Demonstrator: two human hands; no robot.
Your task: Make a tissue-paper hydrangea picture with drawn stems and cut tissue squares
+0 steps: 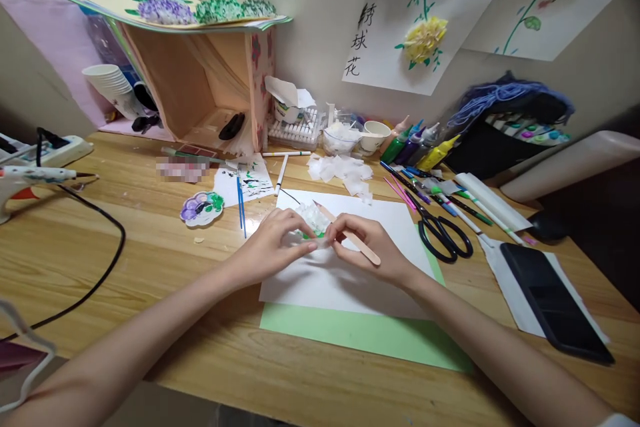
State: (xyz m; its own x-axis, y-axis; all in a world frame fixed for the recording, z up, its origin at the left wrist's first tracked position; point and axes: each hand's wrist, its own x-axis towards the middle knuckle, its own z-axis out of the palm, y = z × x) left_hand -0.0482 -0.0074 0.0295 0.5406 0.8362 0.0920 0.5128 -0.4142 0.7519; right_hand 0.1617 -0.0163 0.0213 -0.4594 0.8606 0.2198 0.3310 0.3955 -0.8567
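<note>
Both hands meet over a white sheet [380, 293] that lies on green paper [350, 337]. Thumb and fingers of my left hand [280, 243] pinch a small piece of thin white tissue [323, 242]. My right hand [367, 247] grips the same piece from the other side, and a wooden craft stick [367, 251] rests in that hand, slanting down to the right. Just behind the fingertips, a ruffled white tissue flower [313, 217] with some green at its lower edge sits on the white sheet, partly hidden by my fingers.
Torn tissue pieces [343, 172] lie behind the sheet. Black scissors [445, 233], markers and a phone [555, 300] are on the right. Left are a paint palette [201, 209], thin blue brushes [241, 200] and a glue gun [35, 177] with a black cord. A box [200, 87] stands behind.
</note>
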